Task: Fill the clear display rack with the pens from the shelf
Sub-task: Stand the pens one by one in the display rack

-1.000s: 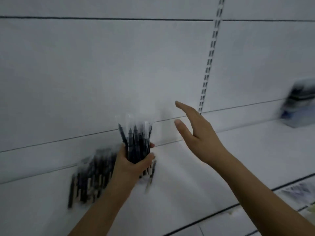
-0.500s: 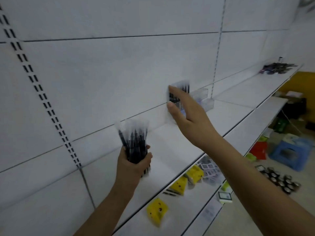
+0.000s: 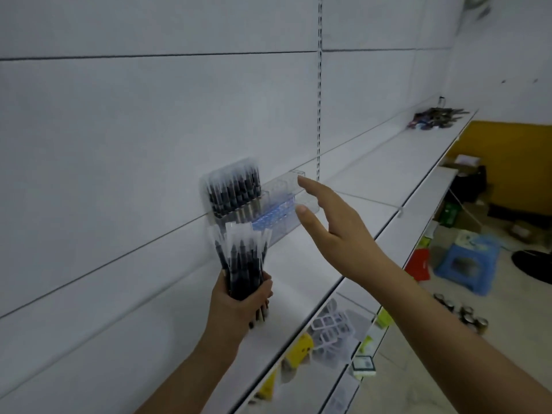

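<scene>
My left hand [image 3: 239, 297] has its fingers wrapped round a bundle of pens [image 3: 243, 264], upright above the shelf [image 3: 301, 258]. My right hand [image 3: 334, 231], fingers straight and spread, reaches beside the clear rack [image 3: 283, 204], whose left end already holds pens.

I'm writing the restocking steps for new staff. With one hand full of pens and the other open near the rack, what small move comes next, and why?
Probably the right hand, open and empty beside the clear display rack, should come back to draw a few pens from the bundle of pens gripped upright by the left hand. Only the rack's left end holds pens; the compartments to their right look empty.
</scene>
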Motion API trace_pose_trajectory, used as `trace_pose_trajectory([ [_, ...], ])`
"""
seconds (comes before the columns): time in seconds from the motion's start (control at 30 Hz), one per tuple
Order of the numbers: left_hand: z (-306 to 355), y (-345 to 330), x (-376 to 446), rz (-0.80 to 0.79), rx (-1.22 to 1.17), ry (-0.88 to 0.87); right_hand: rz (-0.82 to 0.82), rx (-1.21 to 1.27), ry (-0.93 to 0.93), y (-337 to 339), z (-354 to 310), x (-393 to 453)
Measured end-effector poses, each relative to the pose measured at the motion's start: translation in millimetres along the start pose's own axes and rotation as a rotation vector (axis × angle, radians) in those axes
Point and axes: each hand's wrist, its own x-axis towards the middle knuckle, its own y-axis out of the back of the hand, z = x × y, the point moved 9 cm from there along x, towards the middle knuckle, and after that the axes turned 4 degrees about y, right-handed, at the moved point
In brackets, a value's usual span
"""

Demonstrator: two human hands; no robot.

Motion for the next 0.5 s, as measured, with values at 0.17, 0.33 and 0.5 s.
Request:
trace_pose_trajectory([
  [0.17,-25,-30,55,-0.024,-0.065,0.086,-0.069,-0.007,0.021,-11,48,57],
  [0.33,-41,-57,99,-0.070,-0.122,0.154,-0.127,0.072,0.069,-26,85,106],
  [0.5,-49,-84,116,-0.117,-0.184,0.216,-0.198,0.199,0.058,-51,128,129],
])
